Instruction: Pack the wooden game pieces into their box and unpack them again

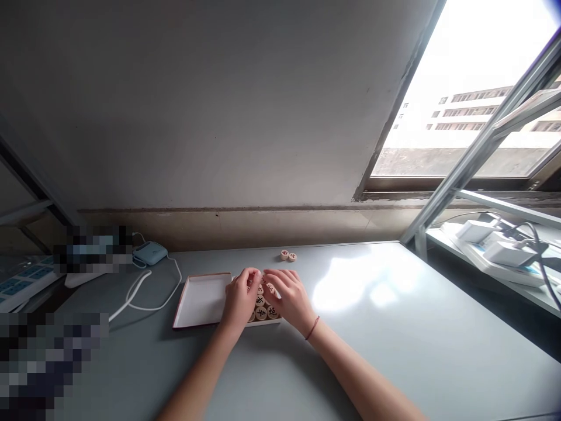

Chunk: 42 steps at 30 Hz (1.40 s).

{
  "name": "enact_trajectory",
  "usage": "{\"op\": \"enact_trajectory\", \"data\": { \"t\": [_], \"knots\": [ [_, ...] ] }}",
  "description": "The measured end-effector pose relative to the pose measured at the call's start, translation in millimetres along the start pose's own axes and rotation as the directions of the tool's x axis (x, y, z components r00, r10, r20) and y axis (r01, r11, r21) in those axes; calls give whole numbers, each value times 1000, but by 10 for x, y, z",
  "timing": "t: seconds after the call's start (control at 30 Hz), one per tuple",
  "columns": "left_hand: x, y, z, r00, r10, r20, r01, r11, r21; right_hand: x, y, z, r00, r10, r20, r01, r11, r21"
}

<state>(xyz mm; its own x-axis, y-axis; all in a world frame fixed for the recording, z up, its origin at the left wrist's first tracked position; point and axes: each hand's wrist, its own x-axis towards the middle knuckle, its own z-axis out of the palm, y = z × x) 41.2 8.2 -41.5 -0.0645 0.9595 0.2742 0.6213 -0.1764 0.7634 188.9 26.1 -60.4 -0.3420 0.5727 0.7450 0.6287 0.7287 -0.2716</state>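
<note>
Round wooden Chinese chess pieces (261, 313) marked with dark characters lie in rows in a shallow box (266, 323). My left hand (242, 295) is over the box's left side, its thumb and fingers drawn together in a pinch. What seems to be one chess piece shows at its fingertips, partly covered. Over the right side, my right hand (291, 295) has its fingers stretched towards the left fingertips and its thumb apart, low by the pieces. Both hands hide much of the box. The white-lined lid (204, 299) lies inside-up against the box's left.
Two more chess pieces (288, 256) rest near the table's back edge. At the left are a light-blue device (150, 252), a white cable (131, 295) and a power strip (28, 280). White plugs (504, 248) crowd a shelf at the right. A wall stands behind the grey table (372, 351).
</note>
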Motion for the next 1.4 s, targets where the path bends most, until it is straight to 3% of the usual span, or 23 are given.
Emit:
{"op": "enact_trajectory", "data": {
  "t": [0.1,0.2,0.3,0.43,0.93,1.0,1.1,1.23,1.3,1.4],
  "knots": [
    [16,-29,-11,998,-56,2,56,997,-55,-5,330,38,983,171,-73,-176,982,-64],
    [19,-24,-37,996,-85,9,85,995,-61,-56,706,76,918,377,-125,-394,906,-158],
    [13,-4,-57,996,-83,25,85,994,-63,-122,934,118,899,416,-135,-435,882,-180],
    [8,10,-59,997,-74,27,76,996,-55,-177,1005,190,896,426,-122,-443,873,-202],
    [47,-41,-129,998,-67,7,67,998,-20,-217,970,220,894,442,-80,-446,854,-269],
    [63,-84,-150,1000,-29,-4,30,998,50,-205,947,188,893,441,-86,-447,853,-268],
    [80,-154,-183,999,53,-11,-47,953,298,-185,833,118,907,412,-83,-420,878,-228],
    [85,-176,-153,999,9,45,-34,804,594,-154,499,63,923,372,93,-373,928,-7],
    [83,-147,-93,997,6,78,-55,755,653,-132,325,70,898,397,191,-416,907,71],
    [76,-92,11,995,54,89,-101,713,694,-97,171,93,872,427,242,-462,880,113]
  ]
}}
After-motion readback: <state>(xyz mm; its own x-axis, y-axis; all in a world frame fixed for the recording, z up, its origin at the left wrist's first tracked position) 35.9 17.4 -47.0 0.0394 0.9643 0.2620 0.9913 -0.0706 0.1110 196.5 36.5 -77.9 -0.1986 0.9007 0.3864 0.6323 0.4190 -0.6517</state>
